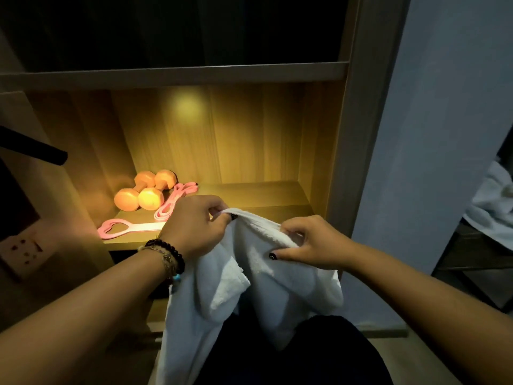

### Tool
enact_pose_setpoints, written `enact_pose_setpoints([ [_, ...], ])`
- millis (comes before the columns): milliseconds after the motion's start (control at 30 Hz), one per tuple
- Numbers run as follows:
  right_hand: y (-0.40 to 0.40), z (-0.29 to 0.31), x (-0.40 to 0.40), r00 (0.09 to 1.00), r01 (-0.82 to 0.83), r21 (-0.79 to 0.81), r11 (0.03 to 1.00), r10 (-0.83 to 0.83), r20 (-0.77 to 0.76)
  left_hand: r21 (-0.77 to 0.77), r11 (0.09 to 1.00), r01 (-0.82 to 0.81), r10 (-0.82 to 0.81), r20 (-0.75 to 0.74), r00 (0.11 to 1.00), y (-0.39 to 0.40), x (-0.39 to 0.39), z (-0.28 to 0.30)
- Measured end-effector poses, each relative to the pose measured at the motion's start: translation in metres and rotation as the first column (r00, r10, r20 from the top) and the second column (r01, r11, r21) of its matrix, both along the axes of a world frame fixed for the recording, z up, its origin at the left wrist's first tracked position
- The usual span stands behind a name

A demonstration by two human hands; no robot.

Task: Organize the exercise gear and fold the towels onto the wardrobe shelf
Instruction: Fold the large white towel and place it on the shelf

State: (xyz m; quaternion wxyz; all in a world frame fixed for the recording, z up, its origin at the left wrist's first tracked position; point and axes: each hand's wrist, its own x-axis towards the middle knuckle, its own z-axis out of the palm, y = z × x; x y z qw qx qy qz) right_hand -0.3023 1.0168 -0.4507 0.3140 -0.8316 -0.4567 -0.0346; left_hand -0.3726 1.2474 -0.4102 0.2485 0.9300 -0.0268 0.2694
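White towel (258, 282), orange dumbbells (145, 194) on wood-grain shelf (263, 195), pink resistance bands (175, 202) beside dumbbells, black bead bracelet (169, 252)

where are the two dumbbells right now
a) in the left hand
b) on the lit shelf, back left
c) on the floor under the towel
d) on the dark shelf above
b: the two dumbbells sit at the back left of the lit shelf, next to the pink bands, while both hands hold the white towel.

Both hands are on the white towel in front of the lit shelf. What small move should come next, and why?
Probably draw the hands apart to stretch the edge flat: the left hand and right hand pinch the towel close together, and it hangs bunched and unfolded.
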Motion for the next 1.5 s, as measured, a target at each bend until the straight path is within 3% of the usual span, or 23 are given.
enact_pose_setpoints([
  [100, 0.009, 0.014, 0.008, 0.998, -0.048, -0.171, 0.984, 0.055, 0.033, -0.03, 0.995, -0.099, 0.101, 0.046, 0.994, 0.014, 0.015, 0.013],
  [200, 0.006, 0.024, 0.013, 0.996, -0.041, -0.154, 0.987, 0.053, 0.073, -0.077, 0.968, -0.239, 0.243, 0.043, 0.969, 0.037, 0.027, 0.028],
  [300, 0.002, 0.032, 0.018, 0.996, -0.011, -0.11, 0.994, 0.021, 0.086, -0.075, 0.961, -0.266, 0.27, 0.047, 0.962, 0.047, 0.034, 0.038],
  [367, -0.001, 0.036, 0.022, 0.995, 0.041, -0.216, 0.976, -0.02, 0.099, -0.06, 0.963, -0.263, 0.266, 0.057, 0.962, 0.046, 0.039, 0.042],
  [467, -0.01, 0.036, 0.024, 0.974, 0.175, -0.394, 0.902, -0.1, 0.205, -0.088, 0.949, -0.301, 0.308, 0.074, 0.949, 0.049, 0.047, 0.047],
  [633, -0.045, 0.035, 0.023, 0.899, 0.237, -0.338, 0.911, -0.074, 0.431, -0.121, 0.916, -0.383, 0.39, 0.038, 0.92, 0.07, 0.051, 0.046],
  [733, -0.057, 0.039, 0.019, 0.933, 0.213, -0.345, 0.914, -0.086, 0.348, -0.129, 0.904, -0.408, 0.413, 0.018, 0.911, 0.07, 0.051, 0.038],
  [833, -0.059, 0.043, 0.016, 0.972, 0.227, -0.434, 0.872, -0.175, 0.157, -0.143, 0.906, -0.4, 0.403, -0.008, 0.915, 0.064, 0.053, 0.03],
  [900, -0.062, 0.045, 0.019, 0.959, 0.281, -0.368, 0.886, -0.267, 0.091, -0.143, 0.91, -0.39, 0.393, -0.006, 0.92, 0.064, 0.054, 0.028],
  [967, -0.064, 0.05, 0.025, 0.898, 0.437, -0.225, 0.87, -0.41, 0.16, -0.121, 0.915, -0.386, 0.391, 0.018, 0.92, 0.065, 0.054, 0.03],
  [1033, -0.066, 0.061, 0.032, 0.79, 0.6, -0.049, 0.799, -0.58, 0.2, -0.084, 0.927, -0.365, 0.369, 0.04, 0.928, 0.063, 0.054, 0.033],
  [1133, -0.066, 0.08, 0.043, 0.687, 0.697, 0.103, 0.709, -0.703, 0.185, -0.047, 0.944, -0.327, 0.328, 0.039, 0.944, 0.058, 0.054, 0.032],
  [1367, -0.065, 0.105, 0.062, 0.622, 0.766, 0.118, 0.632, -0.775, 0.111, -0.046, 0.969, -0.244, 0.244, -0.006, 0.97, 0.042, 0.065, 0.018],
  [1500, -0.071, 0.121, 0.059, 0.588, 0.804, 0.008, 0.594, -0.797, 0.136, -0.106, 0.98, -0.166, 0.165, -0.017, 0.986, 0.021, 0.073, 0.016],
])
